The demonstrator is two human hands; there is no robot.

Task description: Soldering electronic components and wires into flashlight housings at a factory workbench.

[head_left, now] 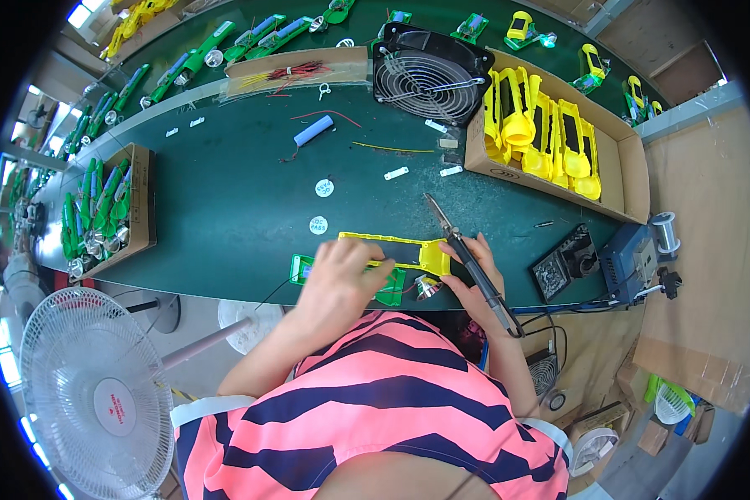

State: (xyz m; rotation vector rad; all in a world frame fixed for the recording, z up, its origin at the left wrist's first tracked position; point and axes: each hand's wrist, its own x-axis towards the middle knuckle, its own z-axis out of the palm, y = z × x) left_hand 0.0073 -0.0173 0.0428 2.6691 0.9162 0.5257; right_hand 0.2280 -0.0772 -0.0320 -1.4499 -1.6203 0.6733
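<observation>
Hiding the lower left of the yellow frame (435, 255), the left hand (342, 279) curled its fingers narrow over the lower rail, though whether they pinched or merely touched I couldn't tell! Those knuckles also blocked the middle of a green housing (299, 268), leaving only its ends in sight, and the silver reflector (427, 287) sat partly under the frame's near edge, its outline hard to read. The frame itself lay near the front of the green table (233, 208), long axis running left to right, broad end to the right. There the right hand (477, 279) held a soldering iron (473, 265), fingertips at that broad end; the iron slanted across the palm, tip up-left and away! Beyond stood a blue cylinder (313, 131), two white round stickers (324, 188) and a black fan (429, 79), with a cardboard box (629, 179) of yellow parts (571, 137) far right.
</observation>
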